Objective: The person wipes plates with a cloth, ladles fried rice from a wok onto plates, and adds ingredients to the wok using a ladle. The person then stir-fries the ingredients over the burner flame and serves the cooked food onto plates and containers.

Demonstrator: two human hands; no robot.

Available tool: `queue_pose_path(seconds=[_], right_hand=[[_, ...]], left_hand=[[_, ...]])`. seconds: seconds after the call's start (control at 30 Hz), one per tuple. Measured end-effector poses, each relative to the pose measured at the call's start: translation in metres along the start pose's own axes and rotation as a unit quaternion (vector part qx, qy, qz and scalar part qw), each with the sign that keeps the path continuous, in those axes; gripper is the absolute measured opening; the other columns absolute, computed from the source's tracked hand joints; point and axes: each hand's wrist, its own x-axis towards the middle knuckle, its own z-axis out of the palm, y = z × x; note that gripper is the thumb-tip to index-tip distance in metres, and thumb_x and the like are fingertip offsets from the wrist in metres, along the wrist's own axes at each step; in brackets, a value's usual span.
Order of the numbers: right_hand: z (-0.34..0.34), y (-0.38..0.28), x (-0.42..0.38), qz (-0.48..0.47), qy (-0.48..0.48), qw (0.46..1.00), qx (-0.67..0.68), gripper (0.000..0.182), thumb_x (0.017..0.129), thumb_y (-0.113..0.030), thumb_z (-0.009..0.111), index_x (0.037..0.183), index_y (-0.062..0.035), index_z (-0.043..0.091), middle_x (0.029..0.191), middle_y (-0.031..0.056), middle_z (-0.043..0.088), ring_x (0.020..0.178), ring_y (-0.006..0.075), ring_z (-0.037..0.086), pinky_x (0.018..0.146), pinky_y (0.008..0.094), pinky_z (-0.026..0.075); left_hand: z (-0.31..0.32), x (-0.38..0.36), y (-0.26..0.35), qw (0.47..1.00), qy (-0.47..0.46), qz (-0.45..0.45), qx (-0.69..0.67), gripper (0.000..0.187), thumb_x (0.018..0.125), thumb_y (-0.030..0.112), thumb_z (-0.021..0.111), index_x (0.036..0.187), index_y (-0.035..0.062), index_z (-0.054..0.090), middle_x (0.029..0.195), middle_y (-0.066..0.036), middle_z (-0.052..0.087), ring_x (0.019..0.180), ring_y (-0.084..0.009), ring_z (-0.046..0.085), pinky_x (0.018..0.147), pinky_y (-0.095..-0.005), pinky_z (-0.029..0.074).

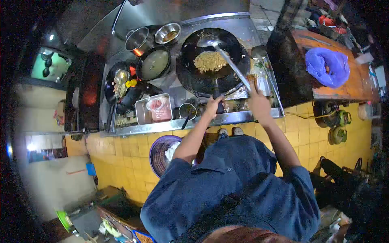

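My left hand [214,107] is wrapped round the dark handle of a large black wok [190,77]. Brown, grainy food [210,61] lies in the middle of the wok. In my right hand [259,104] is the handle of a long metal ladle [231,62], slanting up and left, its bowl in the wok just above the food. The handle's end by my fingers looks wooden.
Left of the wok are a pan of cloudy liquid [154,64], metal pots [167,33], a second wok with a ladle [117,83], a tray with a bag [141,112] and a cup [187,110]. A blue bag [329,67] sits on an orange table at right.
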Motion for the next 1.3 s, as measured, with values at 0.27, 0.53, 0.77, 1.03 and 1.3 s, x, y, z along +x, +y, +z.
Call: queue_pose_path(seconds=[0.27,0.53,0.77,1.03,1.3], right_hand=[[0.033,0.005,-0.018,0.038,-0.086,0.995,0.028,0.054,0.082,-0.012,0.049,0.133,-0.0140,0.035,0.076,0.0231,0.059,0.071,0.0383,0.061,0.063,0.0464,0.050],[0.010,0.034,-0.190,0.105,0.078,0.954,0.270,0.062,0.077,-0.006,0.057,0.135,-0.0164,0.036,0.080,0.0211,0.060,0.067,0.0386,0.059,0.060,0.0467,0.047],[0.000,0.062,-0.242,0.138,0.228,0.954,0.133,0.057,0.081,-0.009,0.056,0.135,-0.0178,0.037,0.076,0.0141,0.057,0.061,0.0321,0.058,0.051,0.0401,0.047],[-0.005,0.117,-0.457,0.292,0.161,0.942,-0.027,0.049,0.085,-0.014,0.052,0.133,-0.0208,0.041,0.078,0.0122,0.055,0.059,0.0306,0.057,0.050,0.0397,0.049],[-0.048,0.058,-0.582,0.571,0.203,0.790,-0.095,0.052,0.087,-0.016,0.052,0.136,-0.0155,0.034,0.068,0.0167,0.053,0.053,0.0340,0.053,0.048,0.0425,0.045]], left_hand=[[-0.008,0.022,0.031,0.950,-0.080,-0.298,-0.038,0.014,0.083,0.019,0.062,0.081,0.0083,0.053,0.058,-0.002,0.049,0.048,-0.0150,0.049,0.044,-0.0306,0.041],[-0.031,-0.085,0.030,0.945,-0.113,-0.075,0.297,0.015,0.079,0.002,0.057,0.068,0.0021,0.047,0.052,-0.007,0.049,0.040,-0.0159,0.049,0.038,-0.0295,0.041],[0.007,-0.184,-0.017,0.869,-0.152,0.006,0.470,0.014,0.073,0.004,0.062,0.079,0.0022,0.049,0.055,-0.004,0.053,0.043,-0.0129,0.050,0.043,-0.0275,0.043],[0.139,-0.223,-0.087,0.769,-0.345,0.049,0.536,0.022,0.066,0.013,0.065,0.081,0.0015,0.055,0.058,-0.005,0.055,0.052,-0.0171,0.055,0.051,-0.0319,0.044],[0.176,-0.255,-0.226,0.616,-0.540,0.031,0.573,0.024,0.063,0.016,0.066,0.080,0.0034,0.054,0.056,-0.001,0.047,0.051,-0.0136,0.048,0.048,-0.0315,0.039]])
